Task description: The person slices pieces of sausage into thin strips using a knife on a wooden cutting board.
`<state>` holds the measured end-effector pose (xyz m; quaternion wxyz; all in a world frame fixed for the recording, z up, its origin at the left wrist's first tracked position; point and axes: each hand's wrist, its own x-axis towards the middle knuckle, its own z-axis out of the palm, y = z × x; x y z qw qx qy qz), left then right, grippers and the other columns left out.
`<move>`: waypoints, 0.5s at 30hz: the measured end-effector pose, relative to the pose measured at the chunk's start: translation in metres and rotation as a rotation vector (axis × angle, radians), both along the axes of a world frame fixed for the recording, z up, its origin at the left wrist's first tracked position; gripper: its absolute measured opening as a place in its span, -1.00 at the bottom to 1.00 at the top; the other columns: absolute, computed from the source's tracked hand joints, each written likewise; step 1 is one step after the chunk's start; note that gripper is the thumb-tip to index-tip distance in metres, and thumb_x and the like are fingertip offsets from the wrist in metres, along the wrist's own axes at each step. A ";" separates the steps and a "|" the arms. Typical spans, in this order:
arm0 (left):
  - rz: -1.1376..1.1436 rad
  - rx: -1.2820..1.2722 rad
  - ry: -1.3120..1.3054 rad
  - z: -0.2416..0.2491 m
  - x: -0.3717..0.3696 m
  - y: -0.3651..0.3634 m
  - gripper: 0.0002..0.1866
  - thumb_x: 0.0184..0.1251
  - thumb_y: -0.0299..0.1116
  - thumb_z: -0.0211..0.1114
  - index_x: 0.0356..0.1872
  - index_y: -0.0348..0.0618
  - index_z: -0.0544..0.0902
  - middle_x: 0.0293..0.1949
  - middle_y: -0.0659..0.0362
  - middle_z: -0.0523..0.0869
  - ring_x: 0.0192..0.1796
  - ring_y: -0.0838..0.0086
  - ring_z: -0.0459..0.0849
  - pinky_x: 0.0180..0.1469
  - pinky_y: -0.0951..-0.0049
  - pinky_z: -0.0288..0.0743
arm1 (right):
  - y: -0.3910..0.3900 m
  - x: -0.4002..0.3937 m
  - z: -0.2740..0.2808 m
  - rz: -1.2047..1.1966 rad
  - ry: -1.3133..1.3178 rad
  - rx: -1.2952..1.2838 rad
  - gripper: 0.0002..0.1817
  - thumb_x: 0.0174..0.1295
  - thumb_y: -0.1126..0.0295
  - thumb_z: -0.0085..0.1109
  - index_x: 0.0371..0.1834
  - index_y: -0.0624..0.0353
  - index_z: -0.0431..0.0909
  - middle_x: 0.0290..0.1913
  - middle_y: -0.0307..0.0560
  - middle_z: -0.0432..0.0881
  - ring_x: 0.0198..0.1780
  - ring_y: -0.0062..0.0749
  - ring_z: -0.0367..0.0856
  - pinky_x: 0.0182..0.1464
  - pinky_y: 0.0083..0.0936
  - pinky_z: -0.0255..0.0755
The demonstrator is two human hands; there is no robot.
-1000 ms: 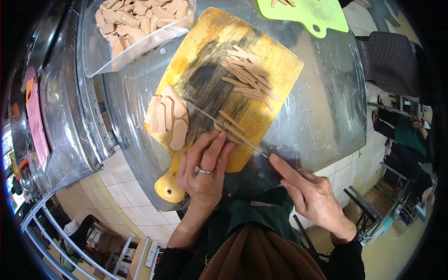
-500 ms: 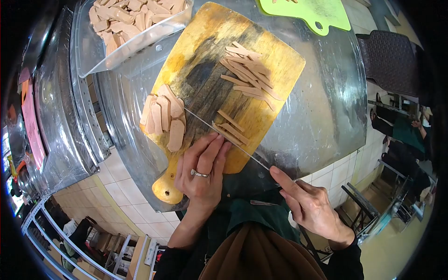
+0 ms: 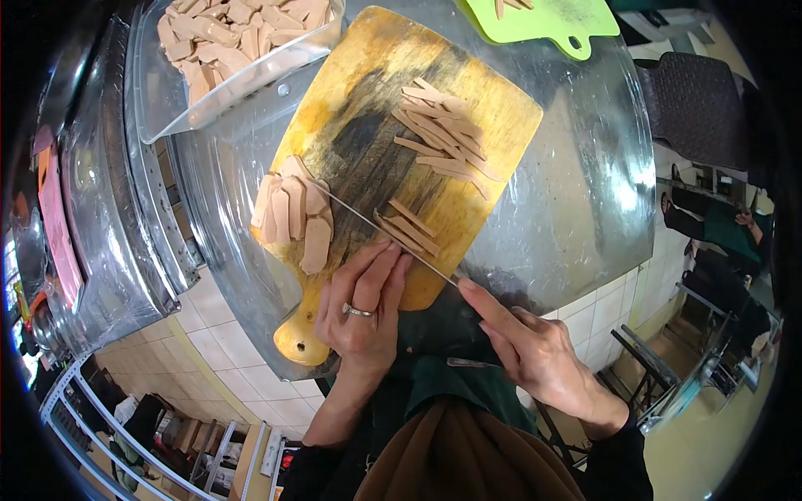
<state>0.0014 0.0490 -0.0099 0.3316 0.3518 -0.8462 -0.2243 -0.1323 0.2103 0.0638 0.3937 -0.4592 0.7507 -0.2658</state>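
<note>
Thin strips (image 3: 413,235) lie beside the knife (image 3: 359,215), near the lower corner of the wooden board (image 3: 494,100). The right hand (image 3: 539,355) closes around the handle, hiding it; the left hand (image 3: 359,305) has bent fingers pressed together, what is beneath I cannot see.

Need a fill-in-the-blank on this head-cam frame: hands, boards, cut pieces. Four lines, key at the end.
1. The right hand holds a ____ that reaches across the wooden board.
2. The left hand wears a ____ on one finger.
3. The second cutting board, at the top of the view, is coloured ____.
4. The wide slices lie nearer the wooden board's ____ than the large pile of strips does.

Missing words: knife; ring; green; handle.
</note>
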 end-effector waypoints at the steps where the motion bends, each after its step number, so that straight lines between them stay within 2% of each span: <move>1: 0.000 0.006 0.003 0.000 0.000 0.000 -0.70 0.08 -0.50 0.65 -0.13 -0.06 0.83 -0.12 0.25 0.85 -0.18 0.41 0.81 -0.17 0.47 0.63 | 0.003 0.000 -0.001 -0.012 -0.008 -0.043 -0.02 0.21 0.72 0.19 0.71 -0.24 0.16 -0.46 0.16 0.60 -0.52 0.00 0.60 -0.40 -0.14 0.66; 4: 0.012 0.040 -0.014 0.002 0.001 0.000 -0.72 0.10 -0.50 0.64 -0.13 -0.07 0.82 -0.12 0.24 0.85 -0.17 0.38 0.82 -0.15 0.45 0.64 | 0.014 0.001 0.004 -0.020 0.085 0.010 -0.05 0.21 0.71 0.20 0.68 -0.28 0.23 -0.48 0.11 0.57 -0.54 -0.05 0.58 -0.37 -0.17 0.68; 7: 0.017 0.088 -0.021 0.003 0.000 0.002 -0.73 0.12 -0.50 0.62 -0.13 -0.08 0.81 -0.11 0.25 0.84 -0.16 0.37 0.82 -0.13 0.43 0.65 | 0.005 -0.006 0.005 0.040 0.343 0.059 -0.09 0.23 0.68 0.23 0.66 -0.32 0.29 -0.52 0.05 0.53 -0.54 -0.09 0.59 -0.38 -0.19 0.67; 11: 0.021 0.049 -0.008 0.002 -0.001 0.001 -0.74 0.15 -0.49 0.60 -0.12 -0.06 0.80 -0.11 0.26 0.83 -0.15 0.37 0.81 -0.13 0.43 0.65 | -0.001 -0.017 -0.006 0.018 0.340 -0.033 -0.18 0.31 0.62 0.21 0.63 -0.33 0.35 -0.56 0.01 0.49 -0.56 -0.11 0.58 -0.44 -0.20 0.60; 14: -0.007 0.009 -0.006 0.010 -0.008 -0.002 -0.76 0.19 -0.49 0.57 -0.13 -0.04 0.78 -0.11 0.24 0.81 -0.14 0.35 0.81 -0.14 0.43 0.65 | -0.005 -0.021 0.003 0.002 0.371 0.056 -0.34 0.35 0.58 0.25 0.53 -0.15 0.51 -0.52 -0.02 0.53 -0.48 -0.15 0.59 -0.24 -0.26 0.58; 15: -0.023 0.000 0.005 0.010 -0.010 -0.005 -0.77 0.20 -0.51 0.56 -0.14 -0.06 0.77 -0.11 0.23 0.81 -0.14 0.34 0.81 -0.13 0.42 0.65 | -0.005 -0.024 0.004 -0.022 0.302 0.043 -0.35 0.36 0.58 0.24 0.53 -0.13 0.50 -0.39 0.03 0.62 -0.40 -0.13 0.66 -0.18 -0.27 0.60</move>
